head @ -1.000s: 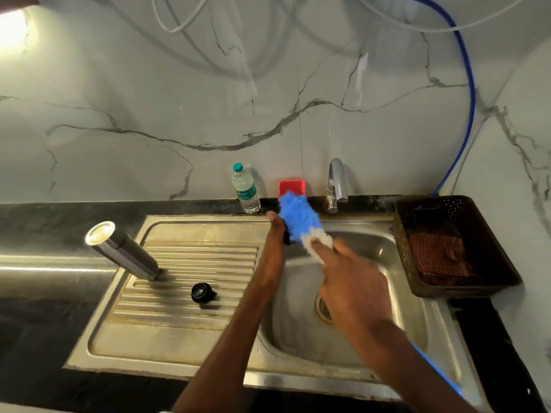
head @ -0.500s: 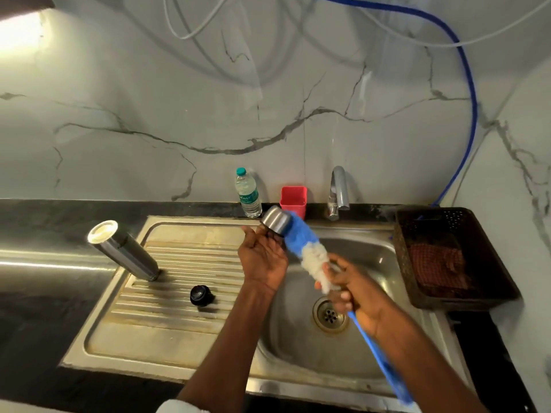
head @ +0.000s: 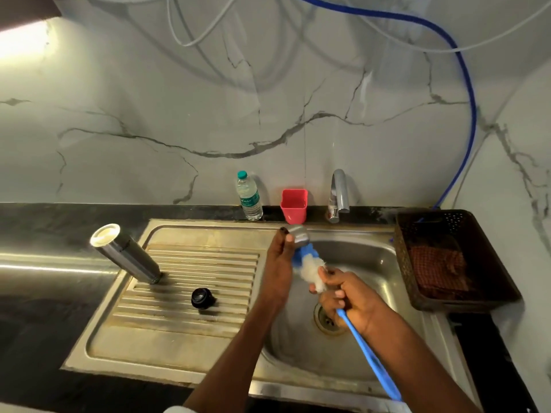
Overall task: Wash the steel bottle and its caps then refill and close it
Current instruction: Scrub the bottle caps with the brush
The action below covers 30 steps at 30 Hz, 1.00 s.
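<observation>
Brush (head: pixel 307 265) pushed deeper into 1 steel cap (head: pixel 299 234); 2 hands grip.

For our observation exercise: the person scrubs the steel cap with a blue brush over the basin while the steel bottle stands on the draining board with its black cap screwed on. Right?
Not quite. In the head view the black cap lies loose on the draining board, apart from the steel bottle. The rest holds.

A plastic water bottle (head: pixel 250 195) and a red cup (head: pixel 294 205) stand at the wall. A brown basket (head: pixel 489 296) holding cloth sits on the black table (head: pixel 35 293).
</observation>
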Each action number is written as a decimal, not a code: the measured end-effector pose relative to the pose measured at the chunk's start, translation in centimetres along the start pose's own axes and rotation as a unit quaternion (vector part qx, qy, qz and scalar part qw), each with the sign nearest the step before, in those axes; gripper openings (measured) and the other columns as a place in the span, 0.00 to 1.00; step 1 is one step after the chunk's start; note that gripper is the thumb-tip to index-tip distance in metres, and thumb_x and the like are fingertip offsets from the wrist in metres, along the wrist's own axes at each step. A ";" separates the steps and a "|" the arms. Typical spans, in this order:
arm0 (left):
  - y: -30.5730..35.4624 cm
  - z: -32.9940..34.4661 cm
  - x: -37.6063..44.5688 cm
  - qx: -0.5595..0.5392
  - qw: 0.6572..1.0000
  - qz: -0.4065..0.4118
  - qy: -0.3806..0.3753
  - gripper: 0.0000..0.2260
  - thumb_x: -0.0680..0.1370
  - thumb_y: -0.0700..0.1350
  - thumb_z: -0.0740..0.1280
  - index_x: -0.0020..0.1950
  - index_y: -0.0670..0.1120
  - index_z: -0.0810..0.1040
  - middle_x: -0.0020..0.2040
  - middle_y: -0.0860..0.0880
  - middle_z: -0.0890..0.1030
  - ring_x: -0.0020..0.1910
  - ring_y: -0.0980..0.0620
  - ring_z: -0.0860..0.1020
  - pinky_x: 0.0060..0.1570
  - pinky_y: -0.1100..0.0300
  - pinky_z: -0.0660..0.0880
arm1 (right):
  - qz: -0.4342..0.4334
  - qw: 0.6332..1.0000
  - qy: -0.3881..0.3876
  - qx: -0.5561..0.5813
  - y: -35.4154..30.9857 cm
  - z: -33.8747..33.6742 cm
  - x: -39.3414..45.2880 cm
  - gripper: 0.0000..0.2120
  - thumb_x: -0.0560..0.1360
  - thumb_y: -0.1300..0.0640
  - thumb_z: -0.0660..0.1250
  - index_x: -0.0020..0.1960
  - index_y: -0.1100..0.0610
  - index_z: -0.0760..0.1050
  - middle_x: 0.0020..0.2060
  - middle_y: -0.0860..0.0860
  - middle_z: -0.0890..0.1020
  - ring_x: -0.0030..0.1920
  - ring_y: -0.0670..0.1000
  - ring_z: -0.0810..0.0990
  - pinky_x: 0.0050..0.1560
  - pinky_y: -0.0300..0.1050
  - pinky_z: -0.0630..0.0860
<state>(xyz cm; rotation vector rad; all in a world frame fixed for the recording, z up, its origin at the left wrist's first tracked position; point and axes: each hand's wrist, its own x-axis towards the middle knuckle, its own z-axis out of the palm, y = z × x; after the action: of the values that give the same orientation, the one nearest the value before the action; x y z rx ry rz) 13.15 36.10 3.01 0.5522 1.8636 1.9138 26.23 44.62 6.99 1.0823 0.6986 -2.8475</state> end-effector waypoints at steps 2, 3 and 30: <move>-1.1 0.4 -0.3 0.066 0.996 0.048 -0.038 0.13 0.87 0.52 0.61 0.62 0.47 0.80 0.53 0.46 0.85 0.54 0.42 0.83 0.55 0.47 0.80 | 0.012 0.999 0.005 0.046 -0.1 0.2 0.3 0.06 0.83 0.64 0.59 0.47 0.60 0.72 0.36 0.59 0.73 0.17 0.41 0.61 0.15 0.31 0.59; -1.5 0.1 0.1 0.102 0.991 0.075 -0.038 0.11 0.87 0.53 0.60 0.59 0.51 0.80 0.52 0.48 0.83 0.52 0.42 0.82 0.55 0.43 0.79 | 0.007 0.999 0.011 0.045 -0.1 0.2 0.2 0.06 0.83 0.64 0.60 0.47 0.60 0.72 0.36 0.59 0.73 0.17 0.41 0.61 0.15 0.30 0.59; 2.4 1.2 -0.6 -0.121 0.983 -0.110 -0.082 0.34 0.81 0.72 0.53 0.74 0.50 0.77 0.67 0.46 0.84 0.69 0.46 0.80 0.72 0.43 0.72 | -0.390 0.618 0.287 -0.619 1.0 1.8 -1.8 0.22 0.82 0.50 0.63 0.74 0.37 0.66 0.63 0.43 0.80 0.59 0.51 0.81 0.56 0.52 0.78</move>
<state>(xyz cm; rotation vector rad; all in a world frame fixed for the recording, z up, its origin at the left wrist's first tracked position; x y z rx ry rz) 14.21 36.72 5.47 0.3946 1.4948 1.8530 26.62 42.73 8.95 1.3861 3.0383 -1.1877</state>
